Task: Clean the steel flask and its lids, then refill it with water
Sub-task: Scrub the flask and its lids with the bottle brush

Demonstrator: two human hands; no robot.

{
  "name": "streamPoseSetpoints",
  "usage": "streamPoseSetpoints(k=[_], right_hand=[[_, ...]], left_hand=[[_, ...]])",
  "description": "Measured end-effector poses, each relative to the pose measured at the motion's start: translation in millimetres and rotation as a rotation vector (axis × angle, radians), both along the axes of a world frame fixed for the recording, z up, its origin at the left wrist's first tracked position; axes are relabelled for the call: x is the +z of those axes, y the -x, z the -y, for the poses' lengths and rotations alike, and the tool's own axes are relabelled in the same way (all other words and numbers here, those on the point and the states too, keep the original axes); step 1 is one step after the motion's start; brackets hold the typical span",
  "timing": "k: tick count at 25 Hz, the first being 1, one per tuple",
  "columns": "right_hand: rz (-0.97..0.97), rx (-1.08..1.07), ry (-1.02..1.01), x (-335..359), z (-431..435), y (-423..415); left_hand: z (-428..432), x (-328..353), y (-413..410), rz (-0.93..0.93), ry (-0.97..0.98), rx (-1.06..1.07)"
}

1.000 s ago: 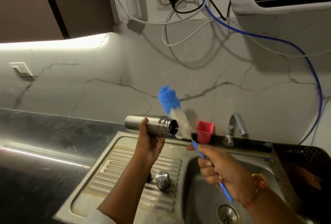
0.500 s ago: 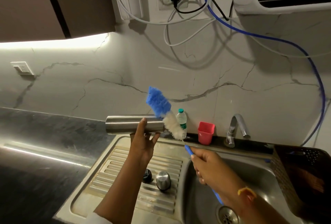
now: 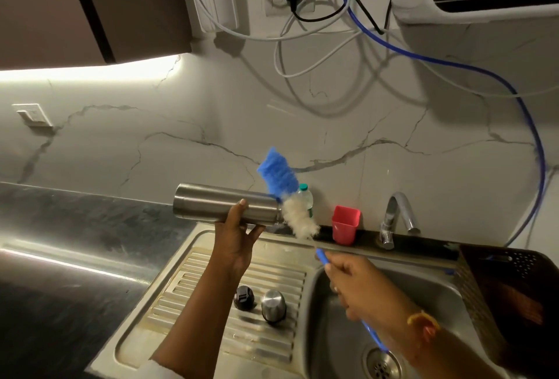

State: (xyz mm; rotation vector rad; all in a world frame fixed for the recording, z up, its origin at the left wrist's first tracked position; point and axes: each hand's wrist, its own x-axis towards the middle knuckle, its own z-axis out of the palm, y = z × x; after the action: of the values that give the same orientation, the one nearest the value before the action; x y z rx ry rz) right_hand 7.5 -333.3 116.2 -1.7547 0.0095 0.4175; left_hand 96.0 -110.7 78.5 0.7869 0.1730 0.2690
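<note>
Flask: the steel flask (image 3: 225, 207) lies level in the air near the frame's centre, mouth toward 3 o'clock. It is probably turned sideways so a brush can run straight in.
Left hand: the left hand (image 3: 236, 242) comes up from 6 o'clock, thumb and fingers curled round the flask's body near the mouth end.
Brush: the bottle brush (image 3: 290, 197) slants across the mouth at the flask's 3 o'clock, outside it, blue tip toward 12.
Right hand: the right hand (image 3: 360, 284) is closed round the brush's blue handle at the flask's 5 o'clock, over the sink basin (image 3: 423, 303), likely so drips fall there.
Lids: the black lid (image 3: 243, 297) and steel cap (image 3: 273, 306) stand side by side on the drainboard (image 3: 187, 303) at the flask's 6 o'clock, apparently parked for washing.
Ledge: the small bottle (image 3: 305, 197), red cup (image 3: 345, 224) and tap (image 3: 399, 215) run toward 3 o'clock.
Count: one flask, two lids, one brush, one cup, one tap, one small bottle.
</note>
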Motion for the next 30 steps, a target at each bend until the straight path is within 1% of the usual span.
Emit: streamPoseSetpoints(k=[2,5,7,10,12,15,17,20,23,24,27,28,30], right_hand=[[-0.019,0.025,0.004,5,1,5],[-0.003,-0.069,-0.049,15,5,-9],[0.026,-0.108,-0.071,18,5,-9],[0.188,-0.087,0.055,11,1,5],[0.250,-0.065,0.138,6,-4,14],[0.265,0.004,0.265,-4,-12,24],[0.281,0.036,0.334,-6,-18,20],[0.300,0.025,0.379,-2,-21,5],[0.266,0.075,0.411,-6,-18,16],[0.238,0.093,0.412,-6,-18,21],[0.248,0.055,0.367,-6,-22,8],[0.250,0.039,0.360,-4,-22,5],[0.250,0.043,0.360,-6,-21,7]], left_hand=[[-1,1,0,0.018,0.016,-0.011],[11,-5,3,0.022,-0.067,-0.069],[11,-5,0,0.016,-0.027,-0.060],[5,-1,-6,-0.007,0.072,0.013],[4,0,-6,-0.006,0.105,0.043],[0,2,-9,0.008,0.178,0.076],[7,3,-9,-0.003,0.161,0.071],[21,3,-6,-0.023,0.120,0.046],[10,6,-8,0.003,0.256,0.067],[9,8,-7,0.006,0.259,0.066],[22,9,-5,-0.032,0.100,0.064],[24,8,-4,-0.038,0.081,0.077],[17,9,-7,-0.023,0.131,0.093]])
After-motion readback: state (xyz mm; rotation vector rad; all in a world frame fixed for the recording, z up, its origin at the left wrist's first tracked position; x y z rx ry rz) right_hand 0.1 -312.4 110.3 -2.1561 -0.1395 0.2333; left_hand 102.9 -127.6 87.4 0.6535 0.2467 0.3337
